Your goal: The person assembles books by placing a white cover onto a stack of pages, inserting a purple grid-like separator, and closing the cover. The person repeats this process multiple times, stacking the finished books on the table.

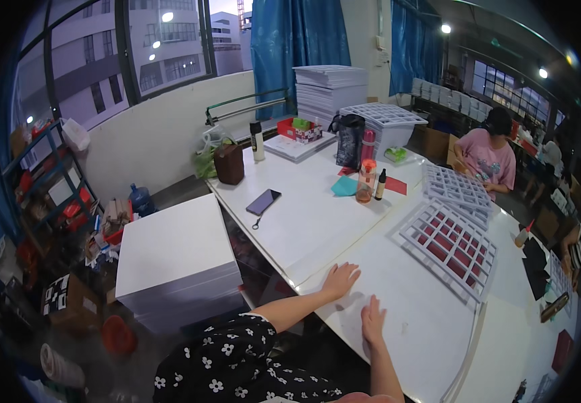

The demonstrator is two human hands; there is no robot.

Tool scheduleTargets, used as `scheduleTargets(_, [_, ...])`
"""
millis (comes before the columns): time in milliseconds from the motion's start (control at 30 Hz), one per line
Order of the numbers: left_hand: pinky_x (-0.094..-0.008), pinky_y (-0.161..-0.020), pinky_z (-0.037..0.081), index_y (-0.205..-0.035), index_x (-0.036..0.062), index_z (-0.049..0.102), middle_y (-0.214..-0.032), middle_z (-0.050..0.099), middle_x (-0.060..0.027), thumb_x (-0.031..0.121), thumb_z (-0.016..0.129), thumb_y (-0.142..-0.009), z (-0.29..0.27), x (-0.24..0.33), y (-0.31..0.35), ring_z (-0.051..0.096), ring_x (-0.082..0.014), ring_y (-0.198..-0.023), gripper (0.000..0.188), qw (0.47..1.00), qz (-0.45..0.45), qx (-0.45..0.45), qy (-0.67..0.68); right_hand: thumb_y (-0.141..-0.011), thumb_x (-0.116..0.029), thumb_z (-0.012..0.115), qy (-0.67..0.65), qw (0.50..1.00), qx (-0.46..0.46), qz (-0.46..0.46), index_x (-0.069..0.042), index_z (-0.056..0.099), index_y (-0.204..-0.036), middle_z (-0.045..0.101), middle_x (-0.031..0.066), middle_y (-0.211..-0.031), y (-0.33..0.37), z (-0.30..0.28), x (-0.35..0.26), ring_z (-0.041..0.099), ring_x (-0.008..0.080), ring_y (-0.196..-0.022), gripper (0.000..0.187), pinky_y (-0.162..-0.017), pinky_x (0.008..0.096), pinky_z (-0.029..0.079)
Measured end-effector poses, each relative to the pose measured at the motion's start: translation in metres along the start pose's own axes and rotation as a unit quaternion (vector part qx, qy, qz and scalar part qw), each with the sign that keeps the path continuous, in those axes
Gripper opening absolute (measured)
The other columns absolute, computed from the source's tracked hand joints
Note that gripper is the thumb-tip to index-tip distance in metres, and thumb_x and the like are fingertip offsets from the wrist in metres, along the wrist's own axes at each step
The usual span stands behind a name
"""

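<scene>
My left hand [341,281] lies over the white tabletop [411,329] near its front edge, fingers stretched out, holding nothing. Close by on its right, my right hand [373,321] is also open and bare, its fingers pointing away from me. Ahead and to the right of both hands is a white grid frame [448,250] with many square openings. Dark red shows through several of those openings. Behind it, more white grid frames [457,191] overlap one another. Neither hand touches a frame.
Left of the table stands a stack of white boards [176,252]. A phone [263,201], brown bag [229,164], orange-capped bottle [366,181] and dark dropper bottle [380,185] are farther back. Tall white stacks [331,91] rise behind. A person in pink [488,151] works at far right.
</scene>
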State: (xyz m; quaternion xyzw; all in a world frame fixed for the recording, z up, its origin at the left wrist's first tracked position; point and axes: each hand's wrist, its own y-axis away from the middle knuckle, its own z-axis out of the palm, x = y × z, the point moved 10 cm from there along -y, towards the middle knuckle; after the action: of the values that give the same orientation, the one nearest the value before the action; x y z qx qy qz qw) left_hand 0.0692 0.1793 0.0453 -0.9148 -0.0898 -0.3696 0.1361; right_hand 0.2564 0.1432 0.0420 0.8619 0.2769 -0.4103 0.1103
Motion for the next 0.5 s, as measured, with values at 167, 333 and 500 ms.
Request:
scheduleTargets(167, [-0.0456, -0.119, 0.018, -0.149, 0.0097, 0.040, -0.154, 0.041, -0.0132, 0.060, 0.030, -0.103, -0.008, -0.043, 0.022, 0.030, -0.0299, -0.145, 0.069, 0.854, -0.162, 0.074, 0.489, -0.104, -0.049, 0.031, -0.280, 0.957, -0.023, -0.066, 0.003, 0.019, -0.155, 0.016, 0.0213, -0.163, -0.001, 0.049, -0.115, 0.010, 0.0345, -0.152, 0.074, -0.122, 0.0463, 0.005])
scheduleTargets(333, [-0.0471, -0.122, 0.005, -0.159, 0.0178, 0.020, -0.164, 0.015, -0.0159, 0.074, 0.029, -0.096, -0.041, 0.053, 0.067, 0.006, -0.0272, -0.153, 0.085, 0.801, -0.175, 0.096, 0.564, -0.101, -0.059, 0.032, -0.343, 0.931, -0.059, -0.111, 0.001, 0.014, -0.156, 0.012, 0.0202, -0.164, 0.000, 0.020, -0.158, 0.009, 0.0331, -0.153, 0.084, -0.122, 0.0435, 0.008])
scheduleTargets(500, [-0.0454, -0.122, 0.004, -0.160, 0.0206, 0.015, -0.166, 0.010, -0.0114, 0.073, 0.030, -0.096, -0.081, 0.067, 0.045, 0.004, -0.0260, -0.153, 0.083, 0.835, -0.141, 0.117, 0.519, -0.101, -0.063, 0.034, -0.326, 0.929, -0.075, -0.161, 0.001, 0.011, -0.157, 0.012, 0.0208, -0.164, 0.011, 0.005, -0.173, 0.010, 0.0327, -0.153, 0.088, -0.122, 0.0408, 0.013])
